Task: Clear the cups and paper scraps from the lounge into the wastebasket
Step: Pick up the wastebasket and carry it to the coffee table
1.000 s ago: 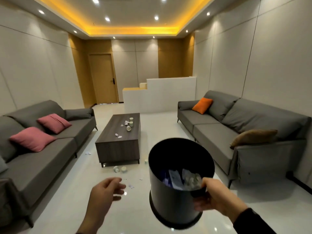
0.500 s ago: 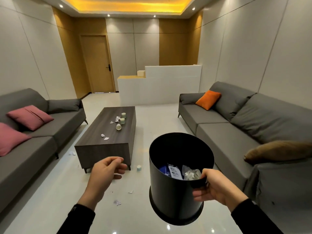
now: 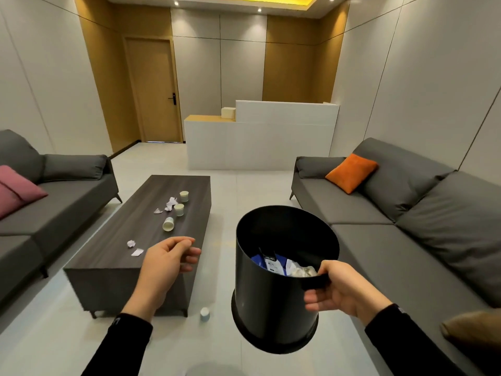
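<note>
My right hand (image 3: 334, 290) grips the rim of a black wastebasket (image 3: 267, 302), held off the floor and tilted toward me, with paper and a blue packet inside. My left hand (image 3: 168, 263) hovers empty, fingers loosely curled, over the near end of the dark wooden coffee table (image 3: 113, 256). On the table stand two pale cups (image 3: 184, 196) (image 3: 179, 209), and a third cup (image 3: 168, 223) lies on its side. Paper scraps (image 3: 170, 204) lie beside the cups and more scraps (image 3: 134, 248) near the front. One small cup (image 3: 205, 313) sits on the floor by the table's corner.
A grey sofa (image 3: 54, 196) with a pink cushion lines the left wall. Another grey sofa (image 3: 393, 213) with an orange cushion lines the right. A white counter (image 3: 260, 142) and a wooden door (image 3: 154, 90) stand at the far end. Pale tiled floor runs between the table and the right sofa.
I have walked forward, so the coffee table is much closer and my left hand is now over its near end. The wastebasket stays in my right hand.
</note>
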The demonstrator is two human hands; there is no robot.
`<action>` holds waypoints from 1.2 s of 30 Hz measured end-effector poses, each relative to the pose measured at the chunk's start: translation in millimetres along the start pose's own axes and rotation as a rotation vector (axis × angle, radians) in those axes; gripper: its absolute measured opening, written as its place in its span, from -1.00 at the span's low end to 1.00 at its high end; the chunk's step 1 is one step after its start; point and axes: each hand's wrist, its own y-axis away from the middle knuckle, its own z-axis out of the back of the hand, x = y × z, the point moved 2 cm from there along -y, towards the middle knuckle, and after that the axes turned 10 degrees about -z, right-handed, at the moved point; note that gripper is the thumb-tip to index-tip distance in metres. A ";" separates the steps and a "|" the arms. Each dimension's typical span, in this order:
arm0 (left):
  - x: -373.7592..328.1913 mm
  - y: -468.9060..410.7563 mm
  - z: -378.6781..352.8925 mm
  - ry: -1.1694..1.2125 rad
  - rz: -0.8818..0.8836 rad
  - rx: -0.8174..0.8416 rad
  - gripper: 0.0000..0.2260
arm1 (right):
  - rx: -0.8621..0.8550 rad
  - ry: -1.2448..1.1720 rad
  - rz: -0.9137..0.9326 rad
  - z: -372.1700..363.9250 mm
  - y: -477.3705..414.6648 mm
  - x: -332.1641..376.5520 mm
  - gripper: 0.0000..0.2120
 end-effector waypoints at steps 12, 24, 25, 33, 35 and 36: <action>19.9 -328.4 -132.1 -0.001 -0.045 0.001 -0.86 | 0.040 0.077 0.047 -11.1 -241.6 268.1 -0.78; 106.3 -585.3 -193.0 -0.076 0.037 -0.319 -0.85 | 0.187 0.347 0.015 -60.1 -527.5 506.3 -0.85; 112.4 -601.8 -190.8 -0.088 0.057 -0.353 -0.84 | 0.208 0.388 -0.004 -70.2 -548.8 521.7 -0.85; 215.4 -735.9 -158.4 -0.097 0.207 -0.550 -0.85 | 0.283 0.632 -0.187 -166.9 -737.3 583.2 -0.86; 254.0 -776.2 -149.3 -0.083 0.251 -0.560 -0.86 | 0.288 0.689 -0.243 -198.5 -787.9 584.9 -0.85; 275.7 -797.9 -144.4 -0.084 0.278 -0.563 -0.86 | 0.289 0.713 -0.275 -215.0 -813.3 585.0 -0.85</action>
